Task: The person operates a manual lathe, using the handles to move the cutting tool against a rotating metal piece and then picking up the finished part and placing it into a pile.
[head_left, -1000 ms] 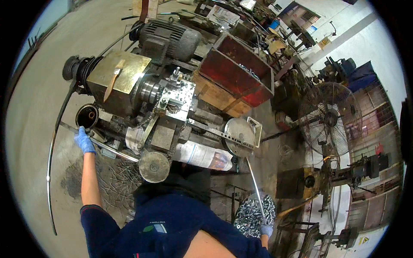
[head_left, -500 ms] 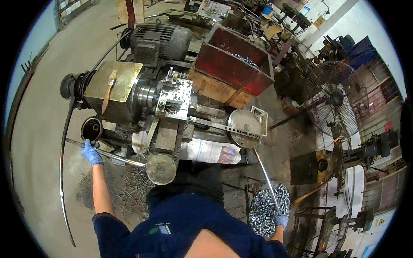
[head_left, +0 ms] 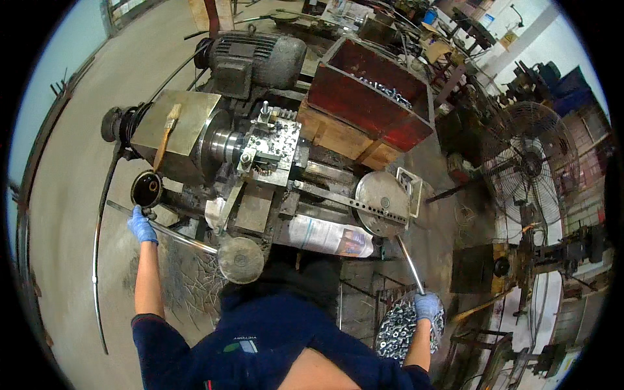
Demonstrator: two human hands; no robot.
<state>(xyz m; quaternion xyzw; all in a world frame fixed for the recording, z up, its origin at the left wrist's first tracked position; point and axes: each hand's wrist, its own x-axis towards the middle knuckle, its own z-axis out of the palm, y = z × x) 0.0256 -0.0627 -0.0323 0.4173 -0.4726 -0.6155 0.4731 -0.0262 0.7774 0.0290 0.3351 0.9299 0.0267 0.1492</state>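
My left hand (head_left: 140, 225), in a blue glove, is closed around the outer part of a steel lever rod (head_left: 175, 239) that runs to a round metal disc (head_left: 241, 260). Just above that hand sits a small round pot (head_left: 147, 188) with dark liquid inside. On the right, my gloved right hand (head_left: 426, 305) is wrapped round a second lever rod (head_left: 409, 262), which slants down from a larger disc (head_left: 382, 203). Under the right hand is a heap of small metal parts (head_left: 400, 329). Between the levers stands the machine's metal fixture (head_left: 272, 151).
A brush (head_left: 168, 133) lies on the machine's boxy cover, below an electric motor (head_left: 257, 62). A red bin (head_left: 370, 91) with metal parts rests on a wooden crate (head_left: 344, 138). Folded newspaper (head_left: 318, 234) lies in front. A caged fan (head_left: 530, 159) stands right.
My right hand has moved up and forward, nearer the larger disc, and less of its rod shows. The left hand stays on its lever. The whole view has shifted slightly.
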